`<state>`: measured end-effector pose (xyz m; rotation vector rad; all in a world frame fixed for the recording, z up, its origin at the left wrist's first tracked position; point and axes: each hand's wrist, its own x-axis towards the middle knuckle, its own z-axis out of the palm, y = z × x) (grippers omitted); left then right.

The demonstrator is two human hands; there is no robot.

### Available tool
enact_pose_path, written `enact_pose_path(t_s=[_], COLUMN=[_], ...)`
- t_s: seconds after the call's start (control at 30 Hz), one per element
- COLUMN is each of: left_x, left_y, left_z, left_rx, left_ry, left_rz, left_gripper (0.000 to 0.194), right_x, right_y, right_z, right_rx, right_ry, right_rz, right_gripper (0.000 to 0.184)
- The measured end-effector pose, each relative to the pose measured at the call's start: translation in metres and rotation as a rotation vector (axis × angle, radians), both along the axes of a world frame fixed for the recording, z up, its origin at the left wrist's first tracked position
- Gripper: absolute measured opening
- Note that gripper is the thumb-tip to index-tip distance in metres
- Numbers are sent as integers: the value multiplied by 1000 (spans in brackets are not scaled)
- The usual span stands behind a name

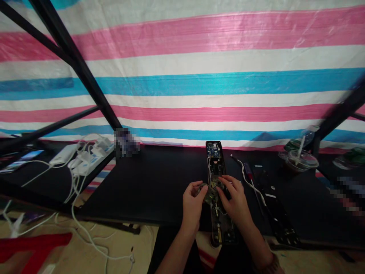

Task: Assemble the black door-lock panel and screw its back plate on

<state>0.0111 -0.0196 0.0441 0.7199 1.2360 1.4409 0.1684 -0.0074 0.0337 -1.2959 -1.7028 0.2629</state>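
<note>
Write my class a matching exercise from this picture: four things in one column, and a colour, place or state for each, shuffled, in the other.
1. Long black casing
2. Screwdriver
3. Power strip
4. Plastic bowl

A. White, on the left
B. See-through, towards the right
C. Open, with the left hand and right hand at its middle
D. Red and purple at the handle

Pairs: 1-C, 2-D, 3-A, 4-B

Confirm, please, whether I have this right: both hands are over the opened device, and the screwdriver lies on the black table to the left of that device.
Not quite: the head view shows the screwdriver to the right of the opened device. The rest stands: the left hand and right hand are over the device, and the screwdriver lies on the black table.
</note>
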Motion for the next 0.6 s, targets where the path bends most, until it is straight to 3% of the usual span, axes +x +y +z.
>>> enact_pose_path(t_s=[0.07, 0.17, 0.27, 0.4, 0.5, 0.6], left_x=[7, 20, 31, 33, 29, 29], left_y=[-1, -3, -2, 8, 15, 17], left_z=[5, 10, 15, 15, 8, -2], left_rx=[5, 43, 108, 348, 516, 558], left_ry=[-63, -18, 143, 531, 919, 1095], left_rz=[30, 53, -25, -95, -126, -146], left_gripper=[45, 37, 27, 11, 33, 47], right_x=[-3, -9, -11, 4, 17, 25], right_y=[-10, -23, -21, 7, 31, 42], right_z=[4, 11, 17, 22, 20, 15], right_rx=[-37, -233, -355, -312, -271, -251], right_ry=[163, 433, 615, 667, 637, 628], right_rz=[-23, 37, 85, -22, -52, -94], right_gripper=[30, 34, 36, 39, 41, 42])
